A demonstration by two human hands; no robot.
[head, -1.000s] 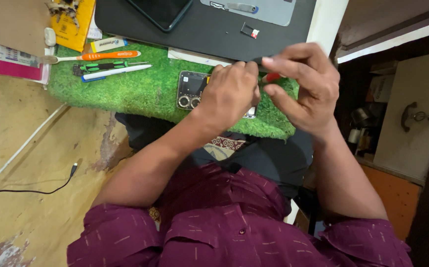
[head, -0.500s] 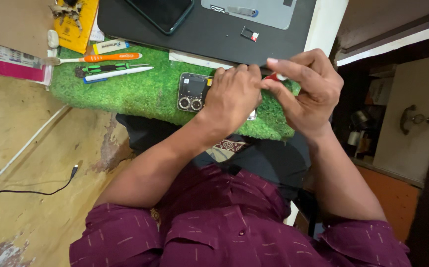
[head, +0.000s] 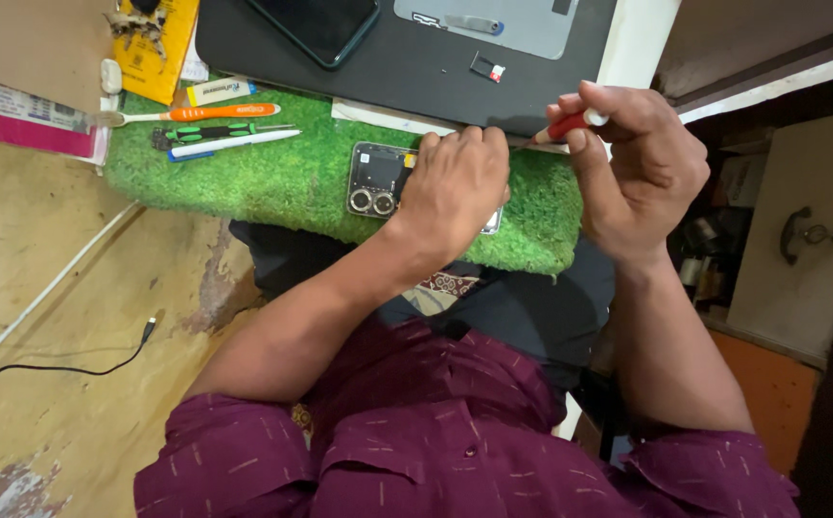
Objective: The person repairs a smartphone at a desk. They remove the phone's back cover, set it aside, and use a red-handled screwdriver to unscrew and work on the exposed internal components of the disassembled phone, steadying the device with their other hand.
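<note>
A phone with its back removed [head: 376, 180], two camera rings showing, lies on a green turf mat [head: 263, 182] at the desk edge. My left hand [head: 453, 187] rests flat over the phone's right part and presses it down. My right hand [head: 639, 165] is raised just right of it, above the mat's corner, pinching a red-handled screwdriver [head: 570, 125]. The screwdriver's thin tip points left toward my left hand's fingertips, clear of the phone.
On the turf's left lie an orange-handled tool [head: 220, 112], a green-black tool [head: 196, 132] and a white pen-like tool [head: 234, 144]. Behind is a black work mat [head: 416, 72] with a dark screen [head: 318, 24], a grey panel [head: 493, 17] and a small tray [head: 488, 67]. A cable [head: 61, 367] lies on the floor.
My right hand has lifted up and to the right, taking the screwdriver tip off the phone. My left hand has stayed pressed on the phone.
</note>
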